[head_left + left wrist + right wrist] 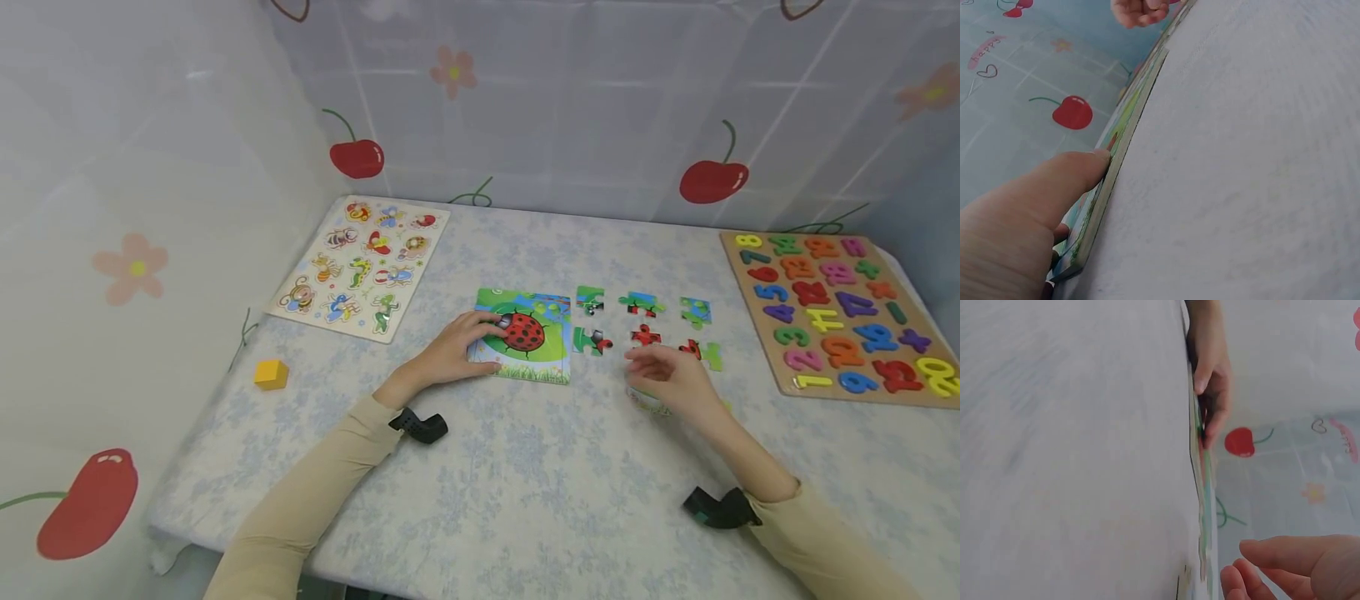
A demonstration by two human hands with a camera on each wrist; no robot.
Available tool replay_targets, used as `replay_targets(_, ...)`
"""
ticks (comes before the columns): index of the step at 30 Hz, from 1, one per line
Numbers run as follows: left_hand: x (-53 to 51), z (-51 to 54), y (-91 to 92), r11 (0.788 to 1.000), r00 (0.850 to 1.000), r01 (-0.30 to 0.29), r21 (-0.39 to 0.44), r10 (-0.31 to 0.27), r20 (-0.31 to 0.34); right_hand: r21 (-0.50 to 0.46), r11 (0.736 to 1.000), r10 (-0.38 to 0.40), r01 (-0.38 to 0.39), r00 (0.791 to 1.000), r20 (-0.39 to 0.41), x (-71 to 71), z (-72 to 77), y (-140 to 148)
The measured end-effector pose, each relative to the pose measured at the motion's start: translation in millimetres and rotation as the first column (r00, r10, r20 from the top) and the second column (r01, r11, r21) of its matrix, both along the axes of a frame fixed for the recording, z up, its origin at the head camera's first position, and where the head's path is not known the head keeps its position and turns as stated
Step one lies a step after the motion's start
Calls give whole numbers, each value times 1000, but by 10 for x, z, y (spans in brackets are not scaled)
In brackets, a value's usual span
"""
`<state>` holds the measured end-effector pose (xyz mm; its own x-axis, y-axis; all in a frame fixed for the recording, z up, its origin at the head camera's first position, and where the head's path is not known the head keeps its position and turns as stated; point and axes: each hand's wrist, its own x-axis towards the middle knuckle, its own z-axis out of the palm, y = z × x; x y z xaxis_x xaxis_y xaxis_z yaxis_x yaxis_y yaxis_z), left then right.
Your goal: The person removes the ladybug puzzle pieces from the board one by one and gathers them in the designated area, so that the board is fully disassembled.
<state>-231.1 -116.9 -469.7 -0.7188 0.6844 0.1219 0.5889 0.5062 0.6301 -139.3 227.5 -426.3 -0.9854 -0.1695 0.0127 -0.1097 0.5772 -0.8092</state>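
Observation:
My left hand [452, 350] rests on a square ladybug puzzle board [536, 358], its fingers over the picture. In the left wrist view the thumb [1079, 172] lies on the board's near edge. Right of the board, loose jigsaw pieces lie in rows: a green one [590, 300], a blue and red one [642, 305], a blue and green one [696, 312], and several more. My right hand [675, 383] is above the lower pieces with loosely bent fingers, nothing seen between them. Beneath it a jigsaw piece [651, 405] is partly hidden.
An insect puzzle board [405, 321] lies at the back left, with a yellow cube [271, 374] nearer the left edge. A board of colourful numbers and signs [817, 317] lies at the right. Printed cloth walls [547, 125] stand behind and beside the table.

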Motion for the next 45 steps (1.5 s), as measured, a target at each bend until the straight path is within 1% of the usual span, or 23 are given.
replay_targets(4, -4, 4, 6, 1000, 1000, -2, 2, 2, 3, -47, 996, 74, -74, 997, 15, -131, 15, -369)
replay_targets(7, -7, 3, 17, 1000, 1000, -7, 0, 7, 10, -86, 987, 139, -137, 990, 24, -239, -9, -664)
replay_targets(11, -10, -3, 38, 1000, 1000, -17, -10, 17, 17, -104, 976, 193, -190, 981, 23, -355, -60, -1011)
replay_targets(14, -7, 0, 47, 997, 998, -64, -48, 63, -25, -94, 976, 199, -197, 980, 12, -422, -112, -1201)
replay_targets(18, 0, 16, 49, 985, 988, -139, -101, 132, -76, -79, 980, 185, -185, 983, -12, -472, -169, -1363)
replay_targets(20, 1, 24, 49, 982, 987, -149, -113, 142, -75, -70, 982, 174, -177, 984, -38, -482, -188, -1410)
replay_targets(24, -4, 32, 45, 982, 989, -136, -130, 127, -76, -55, 985, 156, -161, 984, -85, -489, -202, -1459)
replay_targets(30, -14, 35, 34, 984, 991, -116, -132, 106, -81, -53, 983, 170, -177, 978, -121, -517, -209, -1485)
replay_targets(32, -15, 36, 33, 984, 991, -117, -132, 106, -84, -84, 982, 158, -169, 980, -122, -537, -222, -1492)
replay_targets(35, -17, 39, 31, 983, 990, -121, -137, 111, -82, -167, 978, 113, -127, 990, -89, -575, -245, -1500)
replay_targets(38, -18, 39, 23, 981, 990, -127, -144, 116, -79, -246, 967, 58, -62, 998, -25, -621, -256, -1499)
replay_targets(42, -10, 38, -1, 978, 989, -137, -155, 126, -78, -285, 958, 3, 19, 997, 77, -661, -238, -1405)
replay_targets(45, -7, 34, -13, 976, 989, -142, -167, 131, -73, -287, 955, -40, 77, 990, 133, -625, -191, -1209)
